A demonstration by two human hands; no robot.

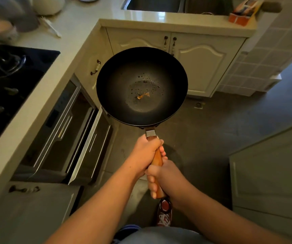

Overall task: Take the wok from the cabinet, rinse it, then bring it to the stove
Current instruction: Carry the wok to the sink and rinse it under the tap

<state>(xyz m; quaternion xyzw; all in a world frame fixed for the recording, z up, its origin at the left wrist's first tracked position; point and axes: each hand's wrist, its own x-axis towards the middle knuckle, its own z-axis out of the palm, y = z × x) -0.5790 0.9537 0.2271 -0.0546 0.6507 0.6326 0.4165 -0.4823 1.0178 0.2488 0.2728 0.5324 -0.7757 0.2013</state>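
I hold a black wok (pixel 141 67) level over the kitchen floor by its wooden handle (pixel 157 158). My left hand (pixel 146 152) grips the handle close to the metal collar. Farther back, near the handle's end, my right hand (pixel 161 178) grips it too. Water droplets and a small orange speck lie in the wok's bottom. The black stove (pixel 9 81) with its burner is set in the counter at the left. The steel sink (pixel 159 4) is at the top, beyond the wok.
An L-shaped pale counter (pixel 81 29) runs left and along the top. Below the stove a steel drawer (pixel 81 143) stands pulled out. Closed white cabinet doors (pixel 203 64) sit under the sink. An orange box (pixel 243 13) rests by the sink; bowls at top left.
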